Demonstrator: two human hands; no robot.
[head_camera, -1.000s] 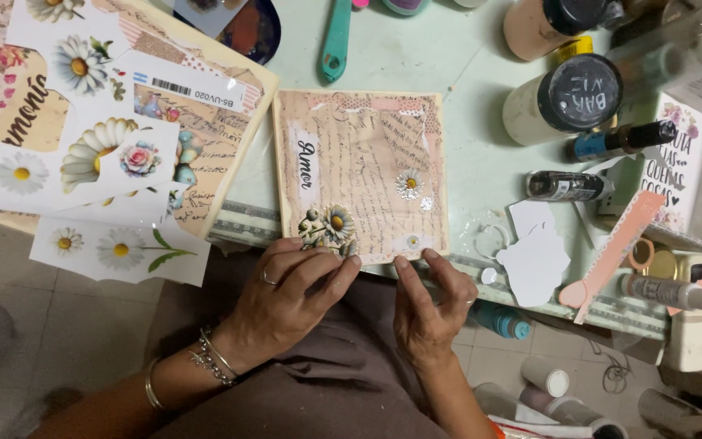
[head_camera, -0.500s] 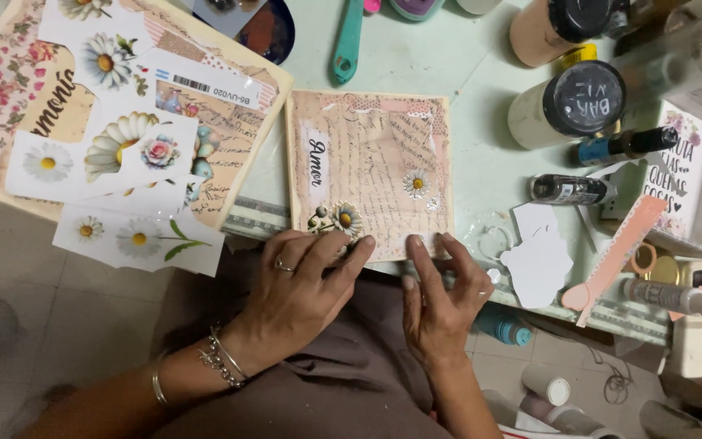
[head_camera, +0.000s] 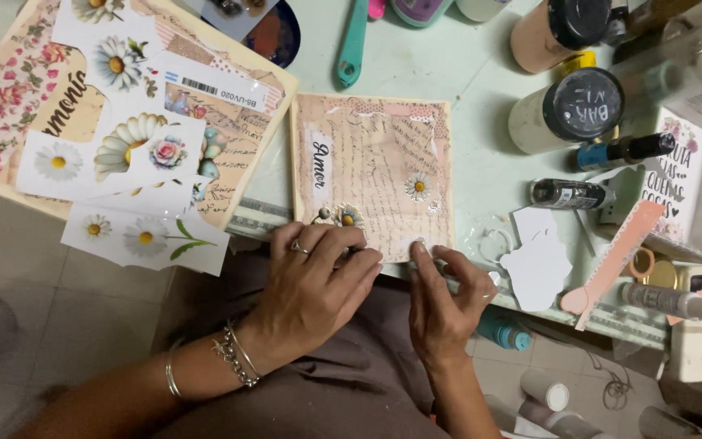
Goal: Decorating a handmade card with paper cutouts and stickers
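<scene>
Flower cut-outs (head_camera: 127,146) far left, then left hand (head_camera: 318,272) flat w/ fingers spread on the card's (head_camera: 375,175) near-left corner, right hand (head_camera: 440,297) close beside pinching its near edge, card lying straight ahead, long axis pointing away, bottles (head_camera: 566,106) right.

Bare table (head_camera: 481,106) opens up right of the decorated card (head_camera: 371,175), a clear lane running up toward the teal handle (head_camera: 353,41). Further right it's crowded: two black-capped jars (head_camera: 566,110), small tubes (head_camera: 569,193), white paper cut-outs (head_camera: 536,258) block the way. On the left, the stack of flower papers (head_camera: 123,122) sits just beside the card, leaving only a narrow strip between. Both hands (head_camera: 318,276) fill the card's near edge.
</scene>
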